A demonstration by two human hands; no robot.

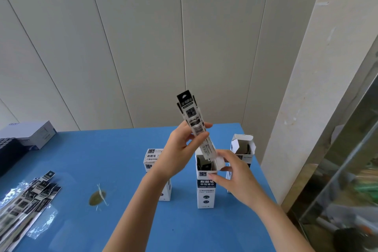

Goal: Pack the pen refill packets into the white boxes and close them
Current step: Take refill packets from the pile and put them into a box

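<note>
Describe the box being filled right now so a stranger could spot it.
Near the right edge of the blue table stand three white boxes; it is the nearest box. Only it has a bundle of refill packets slanting into its open top, gripped by the left hand, while the right hand holds its rim.

Body parts in view: two hands, two forearms. Left hand point(180, 153) and right hand point(235, 176): bare, slender fingers. Left forearm point(139, 206) and right forearm point(276, 223): bare along the full visible length, from wrist to the near frame edge.
</note>
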